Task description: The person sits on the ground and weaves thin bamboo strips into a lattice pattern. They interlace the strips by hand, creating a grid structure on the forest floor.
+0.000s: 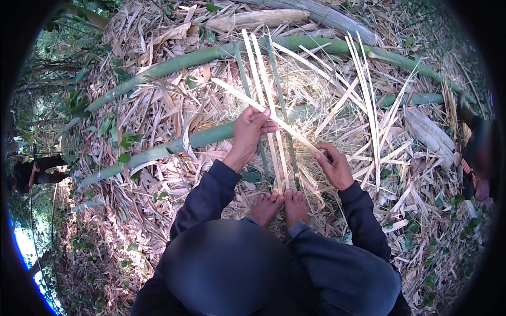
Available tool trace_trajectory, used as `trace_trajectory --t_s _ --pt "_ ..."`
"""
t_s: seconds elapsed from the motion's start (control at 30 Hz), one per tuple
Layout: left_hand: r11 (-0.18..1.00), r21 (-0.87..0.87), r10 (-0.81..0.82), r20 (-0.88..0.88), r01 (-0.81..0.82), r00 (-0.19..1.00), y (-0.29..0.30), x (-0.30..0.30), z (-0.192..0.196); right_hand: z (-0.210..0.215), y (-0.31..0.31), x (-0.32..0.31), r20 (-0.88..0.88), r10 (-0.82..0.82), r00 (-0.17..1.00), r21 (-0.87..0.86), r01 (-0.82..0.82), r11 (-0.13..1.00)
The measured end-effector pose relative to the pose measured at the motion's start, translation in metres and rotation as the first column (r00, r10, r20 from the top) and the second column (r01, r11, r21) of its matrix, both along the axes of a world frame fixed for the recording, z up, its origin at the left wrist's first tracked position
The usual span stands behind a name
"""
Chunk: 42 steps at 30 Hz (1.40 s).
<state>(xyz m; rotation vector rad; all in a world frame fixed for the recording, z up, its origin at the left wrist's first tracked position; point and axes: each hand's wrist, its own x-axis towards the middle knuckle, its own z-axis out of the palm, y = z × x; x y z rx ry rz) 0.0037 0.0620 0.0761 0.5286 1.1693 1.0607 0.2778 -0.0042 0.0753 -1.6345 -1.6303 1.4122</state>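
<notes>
Looking down from the head view, I note the left hand [252, 129] at centre frame, its fingers closed over a pale bamboo strip [274, 122] that runs diagonally from upper left of centre down to the right hand [333, 164]. The right hand grips the lower end of the same strip, thumb on top. The hands are apart, each clamped on the one strip.

Beneath it lie several upright strips [262, 79], parallel, running from the upper centre down to the bare feet [281, 206], which appear to pin their near ends to the ground. The diagonal strip crosses over them.

Handling, in my judgement: the strip is thin, flat and light, springy along its length but liable to split or kink if bent sharply. Its cut edges look sharp enough to nick skin. I would hold it flat between thumb and fingers, near the crossing point, not at the tips, where it would whip.

Surroundings: green bamboo poles [174, 66] lie across the upper frame, loose strips [369, 100] are scattered at right, and dry leaf litter [132, 174] covers the ground. Another person's arm [42, 171] shows at far left.
</notes>
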Motion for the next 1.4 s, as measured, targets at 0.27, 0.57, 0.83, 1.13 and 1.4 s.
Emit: trace_trajectory --t_s 0.27,0.57,0.83,1.13,1.4 --pt "0.993 0.083 -0.077 -0.132 0.089 0.988 0.041 -0.004 -0.003 -0.007 0.057 0.005 0.062 -0.076 0.995 0.148 0.066 0.987" --pt "0.997 0.066 0.055 -0.419 -0.030 0.906 0.112 -0.036 -0.030 -0.022 0.100 0.050 0.265 -0.073 0.962 0.253 0.003 0.967" --pt "1.000 -0.012 -0.001 -0.500 -0.005 0.866 0.123 -0.033 -0.041 -0.037 0.113 0.052 0.264 -0.020 0.964 0.210 -0.038 0.977" --pt "0.998 0.004 0.053 -0.401 -0.057 0.915 0.126 -0.031 -0.041 -0.068 0.152 0.062 0.229 0.050 0.972 0.275 -0.114 0.955" --pt "1.000 0.021 0.024 -0.385 -0.017 0.922 0.125 -0.044 -0.035 -0.039 0.208 0.024 0.343 0.203 0.917 0.205 -0.284 0.937"
